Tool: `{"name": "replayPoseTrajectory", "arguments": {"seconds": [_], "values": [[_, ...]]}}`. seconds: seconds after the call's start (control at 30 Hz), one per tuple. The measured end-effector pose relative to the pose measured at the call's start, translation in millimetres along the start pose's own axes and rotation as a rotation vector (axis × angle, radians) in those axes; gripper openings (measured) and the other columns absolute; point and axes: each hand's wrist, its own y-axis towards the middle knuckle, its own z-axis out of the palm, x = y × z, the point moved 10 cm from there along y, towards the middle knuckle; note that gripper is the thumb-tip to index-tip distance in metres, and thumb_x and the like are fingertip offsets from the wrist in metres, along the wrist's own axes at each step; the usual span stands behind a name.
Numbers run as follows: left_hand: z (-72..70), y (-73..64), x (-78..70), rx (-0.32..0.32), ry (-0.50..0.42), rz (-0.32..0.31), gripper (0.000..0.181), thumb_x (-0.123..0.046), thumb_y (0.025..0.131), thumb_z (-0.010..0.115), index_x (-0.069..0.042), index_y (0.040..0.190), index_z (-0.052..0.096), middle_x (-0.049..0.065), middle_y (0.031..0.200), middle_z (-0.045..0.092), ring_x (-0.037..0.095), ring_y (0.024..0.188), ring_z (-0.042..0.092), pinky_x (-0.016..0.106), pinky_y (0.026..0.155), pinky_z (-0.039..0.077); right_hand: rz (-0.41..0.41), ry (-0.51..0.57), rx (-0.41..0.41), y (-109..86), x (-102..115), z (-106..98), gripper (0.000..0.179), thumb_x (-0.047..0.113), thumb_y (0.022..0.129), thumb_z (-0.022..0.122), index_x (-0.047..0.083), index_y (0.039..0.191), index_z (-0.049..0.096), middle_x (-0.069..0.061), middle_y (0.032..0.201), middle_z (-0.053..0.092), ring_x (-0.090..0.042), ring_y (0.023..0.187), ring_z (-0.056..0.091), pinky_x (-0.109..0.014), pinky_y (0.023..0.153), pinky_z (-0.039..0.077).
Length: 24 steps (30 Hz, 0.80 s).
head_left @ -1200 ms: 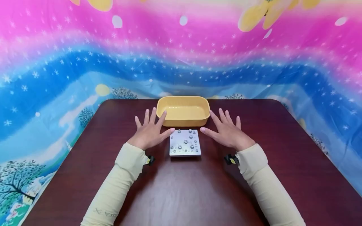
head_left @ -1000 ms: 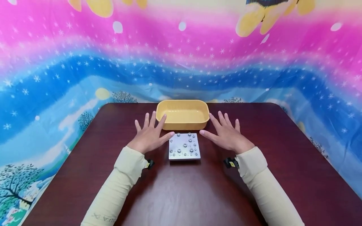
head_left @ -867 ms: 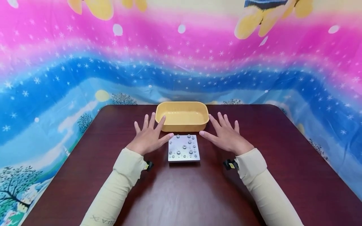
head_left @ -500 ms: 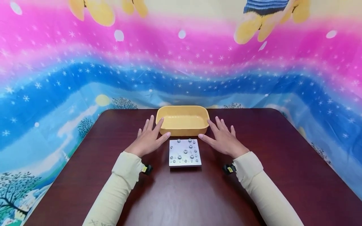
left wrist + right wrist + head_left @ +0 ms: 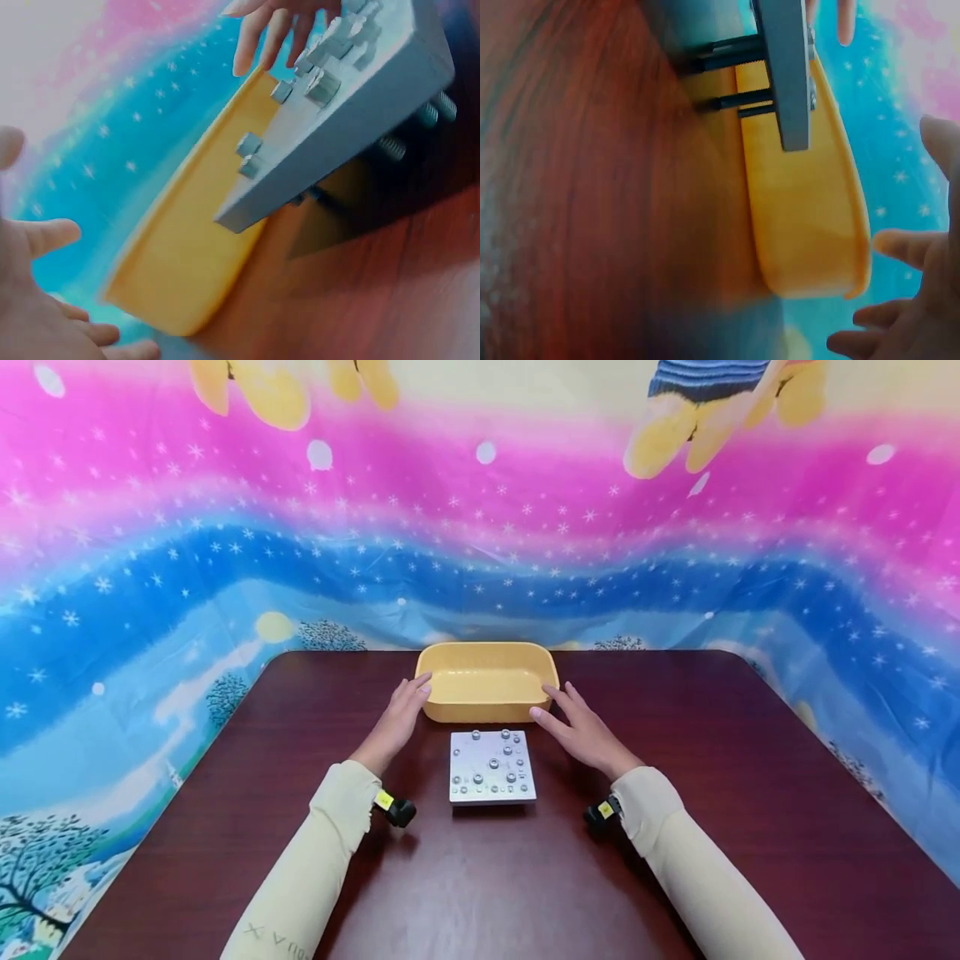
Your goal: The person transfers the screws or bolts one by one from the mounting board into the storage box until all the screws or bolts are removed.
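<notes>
A silver metal plate (image 5: 480, 768) studded with several bolts stands at the table's middle; in the right wrist view, dark bolt shanks (image 5: 739, 54) stick out below the plate (image 5: 793, 90). Right behind it is a yellow plastic basin (image 5: 487, 713) with nothing visible inside. My left hand (image 5: 392, 727) is near the basin's left end, palm turned inward, holding nothing. On the other side, my right hand (image 5: 588, 735) has its fingers spread by the basin's right end and is also bare. Fingertips overlap the basin in the head view; contact cannot be told.
A dark red-brown wooden table (image 5: 480, 877) carries the plate and basin. Behind and beside it hangs a pink and blue patterned cloth (image 5: 480, 527). Black wrist cameras (image 5: 395, 811) sit under both cuffs.
Both hands turn from palms down toward palms facing inward, and the right hand shifts slightly inward. The head view has tilted up, so table items appear lower. Plate and basin stay put.
</notes>
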Motion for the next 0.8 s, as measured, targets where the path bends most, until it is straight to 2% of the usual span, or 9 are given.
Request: {"name": "replayPoseTrajectory", "arguments": {"seconds": [0.13, 0.27, 0.33, 0.53, 0.73, 0.8], "values": [[-2.7, 6.4, 14.7, 0.013, -0.245, -0.019, 0.064, -0.057, 0.097, 0.039, -0.025, 0.152, 0.029, -0.002, 0.161, -0.007, 0.018, 0.147, 0.000, 0.050, 0.113, 0.020, -0.016, 0.049, 0.021, 8.7, 0, 3, 0.074, 0.068, 0.089, 0.045, 0.031, 0.151, 0.031, -0.003, 0.162, 0.002, -0.032, 0.146, 0.009, -0.060, 0.110, 0.017], [-3.8, 3.6, 18.7, 0.021, -0.312, 0.024, 0.058, -0.047, 0.101, 0.040, -0.020, 0.152, 0.031, -0.004, 0.161, -0.006, 0.018, 0.147, 0.005, 0.047, 0.115, 0.018, -0.017, 0.070, 0.047, 14.2, 3, 7, 0.072, 0.070, 0.088, 0.046, 0.035, 0.149, 0.034, 0.002, 0.162, 0.001, -0.027, 0.147, 0.008, -0.059, 0.111, 0.017], [-5.0, -1.7, 16.4, 0.005, -0.290, 0.052, 0.053, -0.037, 0.103, 0.041, -0.017, 0.151, 0.033, -0.003, 0.161, -0.003, 0.018, 0.147, 0.006, 0.045, 0.115, 0.017, -0.026, 0.071, 0.062, 15.4, 5, 10, 0.070, 0.069, 0.088, 0.045, 0.035, 0.149, 0.034, 0.001, 0.162, 0.001, -0.027, 0.147, 0.008, -0.059, 0.111, 0.018], [-7.7, -16.1, 3.4, -0.106, -0.098, 0.114, 0.045, -0.022, 0.103, 0.044, -0.009, 0.145, 0.043, 0.005, 0.162, 0.001, 0.023, 0.147, 0.000, 0.047, 0.116, 0.011, -0.061, 0.042, 0.035, 14.2, 2, 8, 0.066, 0.065, 0.089, 0.049, 0.035, 0.147, 0.038, 0.007, 0.161, 0.001, -0.027, 0.146, 0.012, -0.057, 0.110, 0.022], [7.5, -14.6, -1.7, -0.133, -0.079, 0.198, 0.033, -0.013, 0.101, 0.047, 0.001, 0.130, 0.055, 0.013, 0.161, 0.005, 0.028, 0.147, 0.004, 0.046, 0.115, 0.016, -0.076, 0.005, -0.008, 4.0, -9, 0, 0.065, 0.058, 0.089, 0.057, 0.030, 0.145, 0.042, 0.008, 0.161, 0.006, -0.028, 0.145, 0.017, -0.057, 0.109, 0.025], [10.1, -11.6, 3.3, -0.135, -0.096, 0.214, 0.030, -0.012, 0.100, 0.050, 0.001, 0.126, 0.056, 0.013, 0.160, 0.006, 0.027, 0.147, 0.006, 0.045, 0.115, 0.018, -0.082, 0.005, -0.007, 2.6, -11, 1, 0.063, 0.055, 0.089, 0.059, 0.030, 0.144, 0.043, 0.006, 0.161, 0.007, -0.028, 0.145, 0.017, -0.057, 0.109, 0.025]]}}
